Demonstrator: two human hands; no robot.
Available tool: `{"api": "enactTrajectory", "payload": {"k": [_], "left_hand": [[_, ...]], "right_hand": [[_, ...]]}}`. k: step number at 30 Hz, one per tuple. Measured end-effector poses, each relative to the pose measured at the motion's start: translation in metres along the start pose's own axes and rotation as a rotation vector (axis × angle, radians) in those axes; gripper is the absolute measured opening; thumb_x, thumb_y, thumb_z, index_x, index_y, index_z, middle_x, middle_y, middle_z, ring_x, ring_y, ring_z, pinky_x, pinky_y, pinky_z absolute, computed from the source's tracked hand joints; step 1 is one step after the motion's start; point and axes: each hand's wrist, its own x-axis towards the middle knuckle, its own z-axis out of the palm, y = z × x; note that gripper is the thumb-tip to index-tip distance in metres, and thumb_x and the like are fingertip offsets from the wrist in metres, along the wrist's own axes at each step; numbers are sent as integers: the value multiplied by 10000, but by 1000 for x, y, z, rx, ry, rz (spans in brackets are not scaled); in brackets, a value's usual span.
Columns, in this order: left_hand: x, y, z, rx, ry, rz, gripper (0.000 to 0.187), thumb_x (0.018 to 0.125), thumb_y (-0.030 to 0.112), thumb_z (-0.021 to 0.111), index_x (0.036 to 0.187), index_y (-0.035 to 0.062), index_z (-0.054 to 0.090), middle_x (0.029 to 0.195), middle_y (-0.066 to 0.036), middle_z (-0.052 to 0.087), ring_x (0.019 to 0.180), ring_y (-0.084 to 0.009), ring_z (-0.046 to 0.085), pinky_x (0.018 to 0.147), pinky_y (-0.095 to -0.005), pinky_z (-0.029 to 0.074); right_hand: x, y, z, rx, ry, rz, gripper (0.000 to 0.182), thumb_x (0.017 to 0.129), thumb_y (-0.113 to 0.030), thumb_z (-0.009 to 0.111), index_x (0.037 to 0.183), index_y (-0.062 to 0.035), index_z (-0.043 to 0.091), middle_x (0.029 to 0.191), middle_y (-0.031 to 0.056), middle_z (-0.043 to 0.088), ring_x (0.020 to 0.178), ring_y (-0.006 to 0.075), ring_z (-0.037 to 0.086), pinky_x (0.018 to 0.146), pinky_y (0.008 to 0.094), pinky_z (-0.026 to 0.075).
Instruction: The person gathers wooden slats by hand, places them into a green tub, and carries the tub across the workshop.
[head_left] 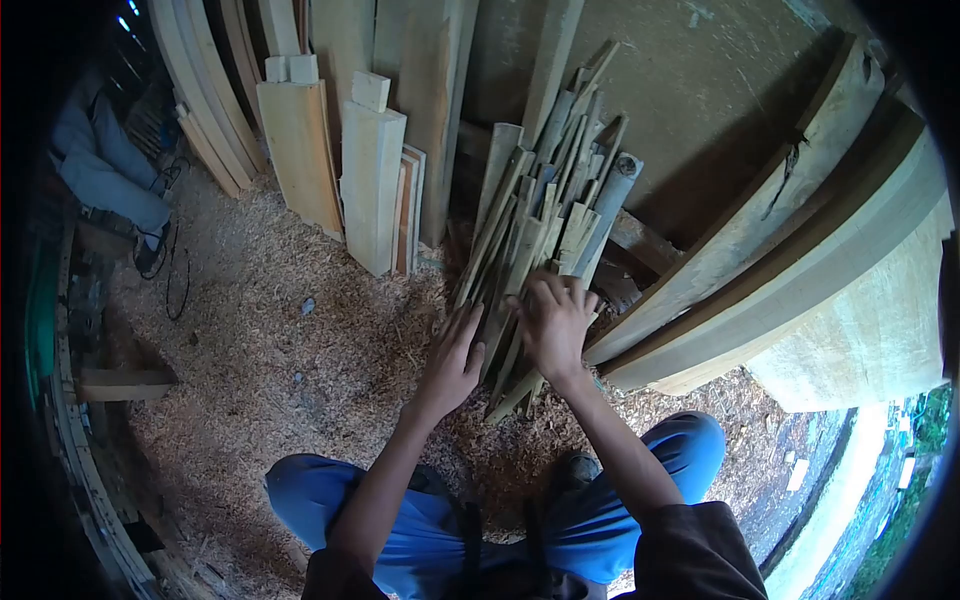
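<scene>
A bundle of thin wooden strips (pixel 525 235) leans upright against the wall in front of me, its lower ends on the shavings. My left hand (pixel 450 365) lies along the left side of the bundle, fingers stretched out and thumb apart. Across the front of the strips, my right hand (pixel 553 325) has its fingers curled round some of them; its palm side is hidden. A grey round pole (pixel 612 205) stands at the bundle's right edge.
Short thick boards (pixel 373 190) and taller planks lean to the left of the bundle. Large curved slabs (pixel 730 240) lean on the right. Wood shavings (pixel 260 350) cover the floor. Another person's legs (pixel 110 170) show at the far left, near a dark cord (pixel 180 285).
</scene>
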Motion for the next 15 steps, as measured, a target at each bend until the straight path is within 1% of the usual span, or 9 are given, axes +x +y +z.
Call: {"api": "enactTrajectory", "payload": {"k": [1,3,4,5,7,8,9,11,15], "left_hand": [[-2,-1,-1,0,5,-4,595,1036,180,546,1576,44,337,1582,-262,370,1474,-438,341,1225,-518,283],[-4,-1,-3,7,-4,-25,600,1037,189,550,1575,35,335,1576,-259,380,1469,-437,350,1218,-519,290],[-5,-1,-3,5,-2,-24,600,1037,189,550,1575,35,335,1576,-259,380,1469,-437,350,1218,-519,290],[-5,0,-3,15,-24,-12,621,1033,223,570,1574,30,334,1580,-255,379,1475,-433,344,1219,-518,290],[-3,6,-8,23,-50,9,645,1029,257,590,1573,25,332,1583,-251,377,1480,-429,339,1220,-516,290],[-3,10,-9,-54,-73,16,671,1018,266,620,1579,34,332,1602,-230,362,1494,-407,325,1228,-507,275],[-1,16,-11,-135,-94,25,698,1008,275,649,1585,44,331,1620,-210,346,1509,-386,311,1236,-497,260],[4,22,-7,-134,-93,70,768,978,305,694,1592,45,314,1631,-213,325,1512,-377,309,1234,-486,266],[11,26,8,-90,-137,82,801,979,309,689,1611,52,271,1659,-198,276,1535,-366,260,1244,-480,255]], "right_hand": [[-1,2,1,2,-3,-5,353,836,-315,813,1094,-106,691,1131,85,644,1105,296,511,937,443,348],[-5,4,0,-107,34,71,336,840,-276,801,1094,-96,674,1259,76,583,1162,294,508,972,471,356],[-9,6,3,-103,54,37,454,822,-292,826,1190,-108,632,1299,113,529,1181,331,489,984,489,353],[-13,8,3,-107,56,38,454,822,-292,826,1190,-108,632,1299,113,529,1181,331,489,984,489,353],[-17,8,-3,-19,188,52,623,804,-294,848,1326,-137,546,1303,156,505,1187,361,482,1002,504,347],[-22,11,-11,-30,186,39,765,795,-290,866,1411,-105,451,1316,207,470,1226,405,449,1044,521,331],[-33,11,-13,-43,187,37,765,795,-290,866,1411,-105,451,1316,207,470,1226,405,449,1044,521,331],[-66,15,-16,94,306,339,802,820,-271,845,1441,-42,393,1377,244,409,1292,439,397,1098,536,304],[-113,30,-15,30,161,476,869,857,-249,821,1488,-3,276,1428,255,337,1356,409,353,1155,499,302]]}}
